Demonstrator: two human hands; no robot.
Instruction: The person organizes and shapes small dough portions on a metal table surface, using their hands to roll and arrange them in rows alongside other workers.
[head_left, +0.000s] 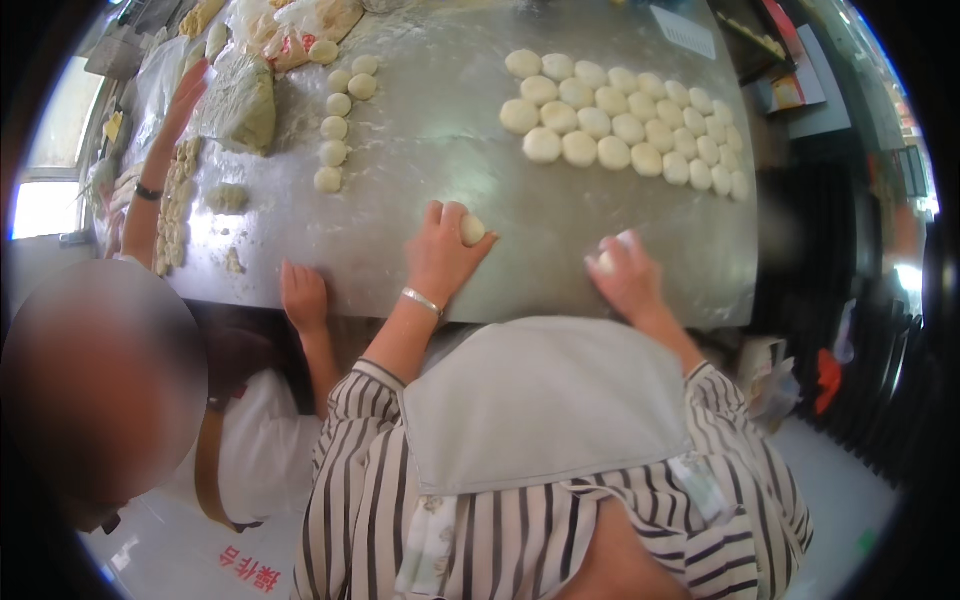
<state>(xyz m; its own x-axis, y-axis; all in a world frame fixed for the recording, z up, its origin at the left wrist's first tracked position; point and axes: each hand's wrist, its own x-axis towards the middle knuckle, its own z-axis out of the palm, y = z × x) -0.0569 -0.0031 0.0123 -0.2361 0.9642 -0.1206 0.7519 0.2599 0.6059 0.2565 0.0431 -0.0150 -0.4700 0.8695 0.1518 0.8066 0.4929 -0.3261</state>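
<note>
My left hand (441, 251) is curled around a small dough ball (472, 229), which shows between the thumb and fingers over the metal table (420, 97). Farther right, my right hand (631, 274) is closed over another pale dough ball (607, 261); the fingers hide most of it, and the hand is slightly blurred. Beyond my hands, flattened round dough pieces (615, 152) lie in close rows at the right of the table. A loose line of smaller dough balls (334, 129) runs up the table to the left of my left hand.
At the left, a co-worker's hand (189, 91) reaches beside a large lump of dough under plastic (244, 105); their other hand (304, 291) rests at the table's front edge. Lumpy dough strips (177, 202) and a short dough piece (227, 198) lie nearby. A white slotted tray (684, 31) is at the back right.
</note>
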